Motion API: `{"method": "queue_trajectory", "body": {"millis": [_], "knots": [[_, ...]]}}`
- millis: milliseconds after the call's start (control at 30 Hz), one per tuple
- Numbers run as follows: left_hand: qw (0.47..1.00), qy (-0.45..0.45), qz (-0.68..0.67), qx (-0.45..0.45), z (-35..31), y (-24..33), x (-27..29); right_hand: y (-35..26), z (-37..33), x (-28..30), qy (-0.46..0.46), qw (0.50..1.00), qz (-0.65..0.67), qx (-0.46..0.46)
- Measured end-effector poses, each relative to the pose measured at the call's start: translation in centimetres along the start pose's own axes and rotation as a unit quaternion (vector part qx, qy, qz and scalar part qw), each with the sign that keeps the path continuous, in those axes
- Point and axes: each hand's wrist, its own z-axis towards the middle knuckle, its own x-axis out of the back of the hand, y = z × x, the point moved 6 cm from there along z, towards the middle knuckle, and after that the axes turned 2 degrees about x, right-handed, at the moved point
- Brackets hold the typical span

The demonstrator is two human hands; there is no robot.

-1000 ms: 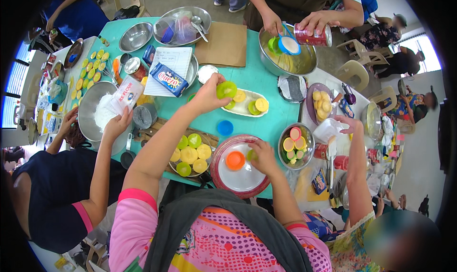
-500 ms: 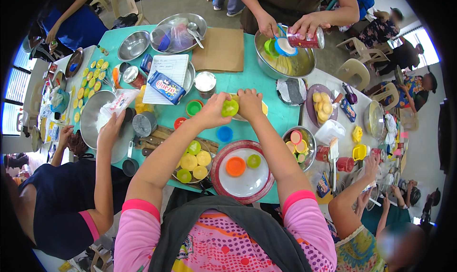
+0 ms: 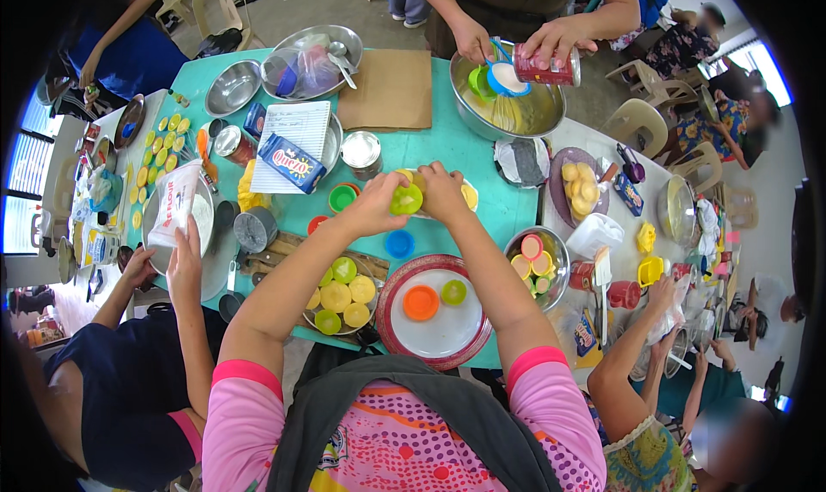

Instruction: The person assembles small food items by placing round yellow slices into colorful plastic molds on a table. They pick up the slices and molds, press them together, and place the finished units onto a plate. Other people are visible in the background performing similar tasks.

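Note:
Above the teal table, my left hand grips a lime-green baking cup. My right hand is curled beside it, with a bit of yellow between the hands; what its fingers hold is hidden. Behind the right hand, a plate with yellow cakes is partly covered. Closer to me, a red-rimmed white plate carries an orange cup and a green cup. Left of it, a bowl holds yellow cakes and green cups. A blue cup lies below my hands.
Across the table, a person holds a red can and blue strainer over a mixing bowl. At left, another person tilts a flour bag over a steel bowl. A tin, blue box and bowl of coloured cups stand nearby.
The person at left has raised the flour bag more upright over the bowl and put a hand on the bowl. My hands stay together with the green cup, barely shifted.

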Motion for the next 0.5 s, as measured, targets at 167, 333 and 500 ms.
{"method": "queue_trajectory", "body": {"millis": [167,333,500], "knots": [[1.000,-0.004,0.021,-0.016,0.1,0.3,-0.6,-0.6,-0.3,0.7,-0.044,0.998,-0.040,0.025],[1.000,0.011,0.001,-0.010,0.4,0.3,-0.5,0.7,-0.3,-0.3,0.005,0.999,-0.018,0.030],[1.000,0.010,-0.003,-0.018,1.0,-0.5,-0.3,0.7,-1.2,3.3,0.142,0.987,0.062,0.053]]}}
